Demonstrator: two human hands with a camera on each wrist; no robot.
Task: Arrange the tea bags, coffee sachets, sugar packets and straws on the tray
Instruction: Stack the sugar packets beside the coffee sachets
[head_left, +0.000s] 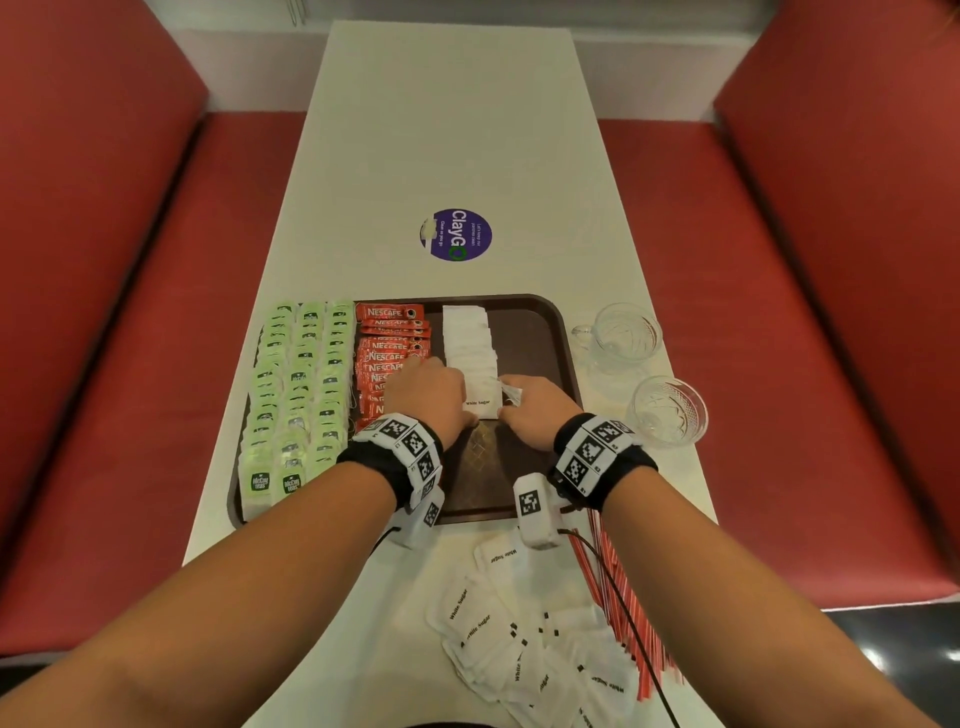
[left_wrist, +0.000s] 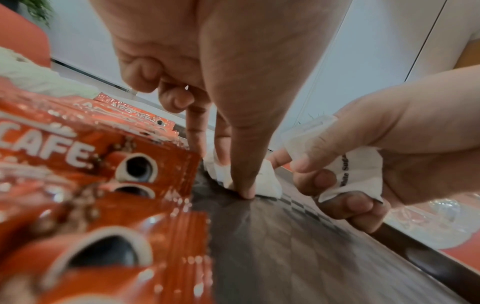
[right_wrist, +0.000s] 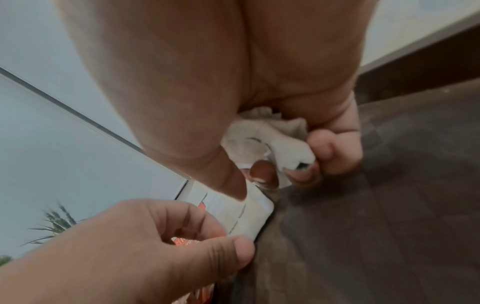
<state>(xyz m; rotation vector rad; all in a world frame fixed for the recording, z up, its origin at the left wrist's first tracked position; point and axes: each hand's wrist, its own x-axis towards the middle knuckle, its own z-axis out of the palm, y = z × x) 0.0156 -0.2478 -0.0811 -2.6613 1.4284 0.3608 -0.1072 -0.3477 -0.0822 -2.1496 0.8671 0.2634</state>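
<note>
A brown tray (head_left: 535, 332) holds green tea bags (head_left: 296, 374) on its left, red coffee sachets (head_left: 389, 338) beside them and a row of white sugar packets (head_left: 467, 338). Both hands meet at the row's near end. My left hand (head_left: 436, 395) (left_wrist: 233, 176) pinches the front sugar packet (head_left: 480, 405) (right_wrist: 246, 218) between thumb and fingers. My right hand (head_left: 530, 410) (right_wrist: 270, 181) grips a bunch of sugar packets (left_wrist: 358, 174) in its curled fingers, its thumb touching the front packet. Loose sugar packets (head_left: 519, 649) and red striped straws (head_left: 623, 613) lie on the table before the tray.
Two glass cups (head_left: 623, 332) (head_left: 670, 410) stand on the white table right of the tray. A round purple sticker (head_left: 456, 235) lies beyond the tray. Red bench seats (head_left: 130, 364) flank the table. The tray's right part shows bare brown surface.
</note>
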